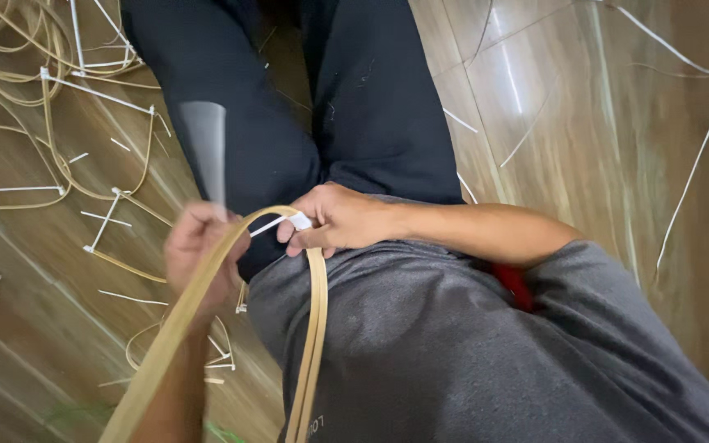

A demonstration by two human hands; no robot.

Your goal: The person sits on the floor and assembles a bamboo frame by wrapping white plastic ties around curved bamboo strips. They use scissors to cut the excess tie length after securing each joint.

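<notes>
Cane strip [207,303] is bending into a loop in front of the person, just above the dark trousers [289,123] and the grey shirt [469,344]. The right hand [334,220] is pinching the top of the loop, with the fingers closed together on the strip and on a small white tie [285,223] that is sticking out there. The left hand [198,250] is wrapping around the other side of the strip, fingers shut on it. Something flat and blurry is poking up from that hand; I cannot tell what it is.

It looks like the person is fastening the white tie around the bend. Next, I think the tie is needing a firm pull to get snug, while the other hand is keeping the loop from springing open.

The strip is looking long, flat, smooth and pale yellow. Two lengths are running side by side down toward the shirt.

More thin canes [10,49] and white ties are lying on the wooden floor [584,123] at the left.
</notes>
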